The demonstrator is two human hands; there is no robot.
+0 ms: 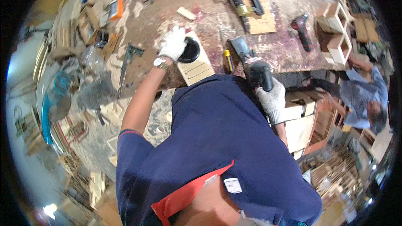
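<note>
Navy shirt [234,121]; right fingers [264,95] clutch drill [260,75]; left fingers [177,34], grip unclear; yellow tool [228,60] between.

- Two white-gloved hands: left hand [172,42], right hand [272,99]
- One wristwatch [159,62]
- One round black dish-like object [191,50]
- One slotted pale board [197,73]
- One black hand tool [262,75]
- One yellow-and-black nail gun [237,1]
- One red-and-black drill [301,31]
- One yellow-and-black handled tool [228,61]
- One dark green pistol-grip tool [133,52]
- One orange box [114,9]
- One honeycomb-shaped wooden frame [336,53]
- One co-worker [356,94]
</note>
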